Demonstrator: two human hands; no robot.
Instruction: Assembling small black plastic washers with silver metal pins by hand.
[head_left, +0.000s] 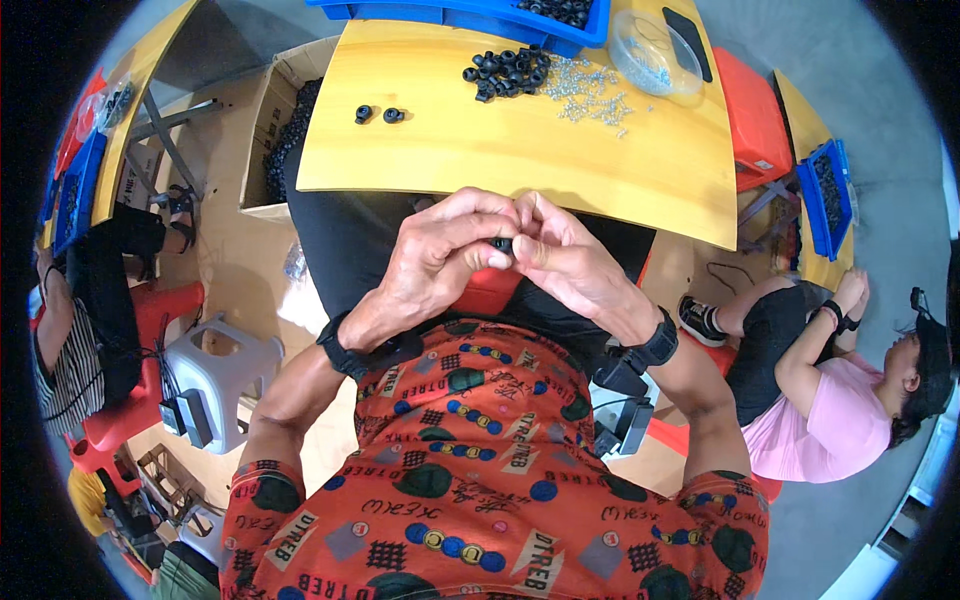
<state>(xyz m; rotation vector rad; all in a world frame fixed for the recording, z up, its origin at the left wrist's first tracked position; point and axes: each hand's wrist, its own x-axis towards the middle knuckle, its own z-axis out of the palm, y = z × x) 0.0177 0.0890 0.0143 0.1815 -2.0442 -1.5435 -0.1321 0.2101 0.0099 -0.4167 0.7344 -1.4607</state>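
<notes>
Just off the table's near edge, my left hand (440, 250) and my right hand (562, 250) meet fingertip to fingertip. Between them sits a small black plastic part (502, 244), mostly covered by the fingers. The left thumb and fingers pinch it, and the right thumb and fingers press on its other side. Whether a screw is in it cannot be seen. Ahead on the yellow table (420, 160) lies a pile of black plastic parts (508, 72), beside a scatter of small silvery screws (590, 90). Two black parts (379, 115) stand apart at the left.
A blue tray (450, 14) with black parts sits at the far edge, near a clear round tub (655, 55). Left of the table stands a cardboard box (262, 150) of black pieces. A co-worker in pink (820, 420) sits at right; a white stool (222, 370) stands at left.
</notes>
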